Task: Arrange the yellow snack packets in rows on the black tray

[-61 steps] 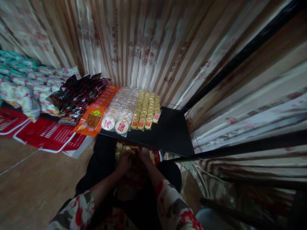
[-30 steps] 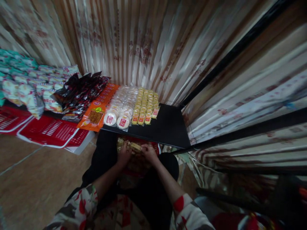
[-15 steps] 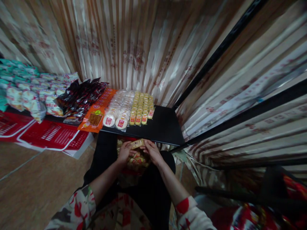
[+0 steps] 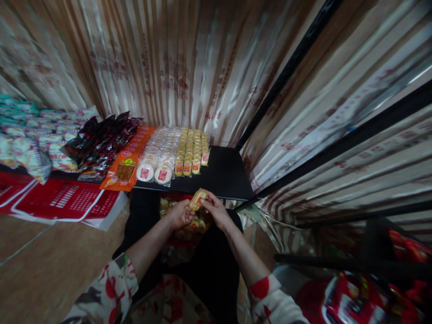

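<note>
- The right hand [image 4: 218,212] pinches a small yellow, oblong snack in a clear wrapper [image 4: 197,200] between thumb and fingers, which are closed onto it.
- The left hand [image 4: 180,215] is just beside the snack's lower left end, its fingers loosely curled – I cannot tell whether they touch the wrapper.
- The snack is tilted, in front of the near edge of a flat black surface [image 4: 227,173] and above the person's lap.
- Below the hands, more yellow wrapped pieces [image 4: 196,225] lie heaped between the knees, partly hidden.
- On the surface, neat rows of small yellow wrapped packets [image 4: 191,153] stand right beside rows of round white wrapped packets [image 4: 164,173].
- Farther left come a flat orange printed packet [image 4: 125,167], a pile of glossy dark packets [image 4: 104,146] and plump white bags [image 4: 30,155].
- A striped beige curtain [image 4: 182,49] hangs behind.
</note>
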`<state>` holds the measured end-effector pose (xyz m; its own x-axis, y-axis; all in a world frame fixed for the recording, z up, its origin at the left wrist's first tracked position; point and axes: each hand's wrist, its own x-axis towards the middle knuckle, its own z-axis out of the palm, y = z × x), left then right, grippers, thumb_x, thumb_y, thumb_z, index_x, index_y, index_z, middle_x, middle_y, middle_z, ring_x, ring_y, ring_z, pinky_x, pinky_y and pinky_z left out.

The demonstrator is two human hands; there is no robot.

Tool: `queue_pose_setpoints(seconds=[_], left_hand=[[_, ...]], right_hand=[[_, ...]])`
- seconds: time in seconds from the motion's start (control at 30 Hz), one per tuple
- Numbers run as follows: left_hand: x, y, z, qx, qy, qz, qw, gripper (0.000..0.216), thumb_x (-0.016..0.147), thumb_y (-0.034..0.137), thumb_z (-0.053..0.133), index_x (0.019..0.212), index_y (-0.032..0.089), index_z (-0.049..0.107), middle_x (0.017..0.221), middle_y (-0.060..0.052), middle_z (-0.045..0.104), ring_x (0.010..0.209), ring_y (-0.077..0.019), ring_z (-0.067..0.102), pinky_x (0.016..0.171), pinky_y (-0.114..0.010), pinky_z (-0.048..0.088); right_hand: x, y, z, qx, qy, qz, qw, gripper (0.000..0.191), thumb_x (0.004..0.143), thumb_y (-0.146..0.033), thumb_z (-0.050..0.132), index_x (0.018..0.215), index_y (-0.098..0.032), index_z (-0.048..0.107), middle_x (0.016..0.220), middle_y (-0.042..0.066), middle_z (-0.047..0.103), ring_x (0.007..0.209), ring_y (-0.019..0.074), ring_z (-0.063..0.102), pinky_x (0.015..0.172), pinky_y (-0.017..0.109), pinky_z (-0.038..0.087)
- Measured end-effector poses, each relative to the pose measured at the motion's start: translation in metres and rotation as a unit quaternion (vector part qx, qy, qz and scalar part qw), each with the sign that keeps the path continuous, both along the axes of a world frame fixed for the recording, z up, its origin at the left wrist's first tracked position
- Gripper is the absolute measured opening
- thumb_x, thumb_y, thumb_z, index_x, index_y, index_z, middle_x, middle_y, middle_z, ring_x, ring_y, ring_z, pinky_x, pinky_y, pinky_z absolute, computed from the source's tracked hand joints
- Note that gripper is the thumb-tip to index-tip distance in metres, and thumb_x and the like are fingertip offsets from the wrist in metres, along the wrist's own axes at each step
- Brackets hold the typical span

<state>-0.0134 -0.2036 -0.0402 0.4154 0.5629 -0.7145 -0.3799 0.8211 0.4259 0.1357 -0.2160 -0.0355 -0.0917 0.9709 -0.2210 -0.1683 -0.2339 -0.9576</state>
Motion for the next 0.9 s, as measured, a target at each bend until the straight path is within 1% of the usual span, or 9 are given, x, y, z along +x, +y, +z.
queue_pose_setpoints(seconds=[0.13,0.27,0.43,0.53,0.63,0.7,0.77,0.83,0.9], left_hand=[[0.006,0.005,0.006,0.003,0.025,-0.051,0.998,0.037,0.09,0.036,0.033,0.081,0.009,0.056,0.051,-0.004,0.057,0.036,-0.009,0.051,0.032,-0.014,0.035],[0.013,0.006,0.014,0.039,0.038,0.005,0.999,0.042,0.091,0.043,0.031,0.085,0.009,0.055,0.066,-0.008,0.064,0.05,-0.0132,0.062,0.042,-0.02,0.046],[0.026,0.002,0.023,0.143,0.083,0.038,0.985,0.012,0.08,0.019,0.056,0.09,0.013,0.055,0.072,-0.004,0.065,0.058,-0.0115,0.064,0.053,-0.02,0.05],[0.033,0.004,0.026,0.18,0.127,0.06,0.974,0.009,0.079,0.014,0.056,0.089,0.013,0.054,0.075,-0.005,0.066,0.058,-0.0099,0.063,0.057,-0.02,0.051],[0.034,0.014,0.03,0.226,0.189,0.035,0.955,0.011,0.081,0.012,0.049,0.092,0.013,0.054,0.073,-0.003,0.064,0.057,-0.0098,0.062,0.058,-0.021,0.051],[0.031,0.024,0.033,0.301,0.276,-0.008,0.913,0.017,0.08,0.011,0.048,0.095,0.014,0.055,0.072,-0.001,0.063,0.057,-0.0103,0.06,0.059,-0.023,0.05],[0.027,0.034,0.038,0.405,0.381,-0.058,0.829,0.022,0.076,0.012,0.052,0.096,0.017,0.058,0.078,-0.001,0.064,0.064,-0.0124,0.06,0.067,-0.025,0.05],[0.024,0.044,0.043,0.49,0.444,-0.107,0.742,0.024,0.072,0.013,0.056,0.094,0.02,0.061,0.084,-0.002,0.065,0.074,-0.015,0.06,0.076,-0.027,0.048],[0.024,0.054,0.048,0.525,0.464,-0.135,0.701,0.023,0.071,0.015,0.058,0.092,0.021,0.063,0.086,-0.002,0.065,0.078,-0.0167,0.06,0.08,-0.028,0.046]], right_hand=[[0.006,0.004,0.002,-0.017,0.028,-0.037,0.999,0.04,0.061,-0.035,0.074,0.096,-0.022,0.063,0.081,-0.001,0.065,0.06,0.0087,0.054,0.046,0.017,0.033],[0.01,0.009,0.002,-0.042,0.038,-0.109,0.992,0.037,0.055,-0.034,0.078,0.086,-0.02,0.061,0.07,-0.004,0.063,0.058,0.0074,0.054,0.047,0.016,0.035],[0.011,0.012,-0.004,-0.075,0.048,-0.146,0.985,0.041,0.055,-0.039,0.077,0.086,-0.02,0.057,0.065,-0.004,0.062,0.054,0.0076,0.054,0.046,0.016,0.036],[0.012,0.013,-0.009,-0.059,0.018,-0.139,0.988,0.044,0.061,-0.044,0.072,0.094,-0.021,0.055,0.067,-0.002,0.063,0.056,0.0096,0.056,0.049,0.019,0.041],[0.02,0.016,-0.009,-0.003,-0.11,-0.134,0.985,0.044,0.066,-0.046,0.066,0.1,-0.02,0.056,0.081,0.003,0.066,0.069,0.0157,0.061,0.058,0.026,0.048],[0.028,0.02,-0.004,0.077,-0.248,-0.147,0.954,0.046,0.067,-0.043,0.065,0.106,-0.02,0.057,0.098,0.007,0.065,0.085,0.0214,0.06,0.071,0.035,0.05],[0.035,0.024,0.005,0.174,-0.36,-0.139,0.906,0.048,0.07,-0.039,0.065,0.113,-0.02,0.057,0.112,0.009,0.061,0.102,0.0255,0.054,0.087,0.042,0.045],[0.04,0.029,0.015,0.243,-0.405,-0.098,0.876,0.046,0.073,-0.035,0.062,0.117,-0.023,0.056,0.119,0.008,0.058,0.11,0.0264,0.048,0.096,0.044,0.038],[0.042,0.035,0.021,0.265,-0.404,-0.053,0.874,0.04,0.075,-0.033,0.061,0.115,-0.026,0.059,0.112,0.006,0.062,0.104,0.0255,0.05,0.094,0.042,0.039]])
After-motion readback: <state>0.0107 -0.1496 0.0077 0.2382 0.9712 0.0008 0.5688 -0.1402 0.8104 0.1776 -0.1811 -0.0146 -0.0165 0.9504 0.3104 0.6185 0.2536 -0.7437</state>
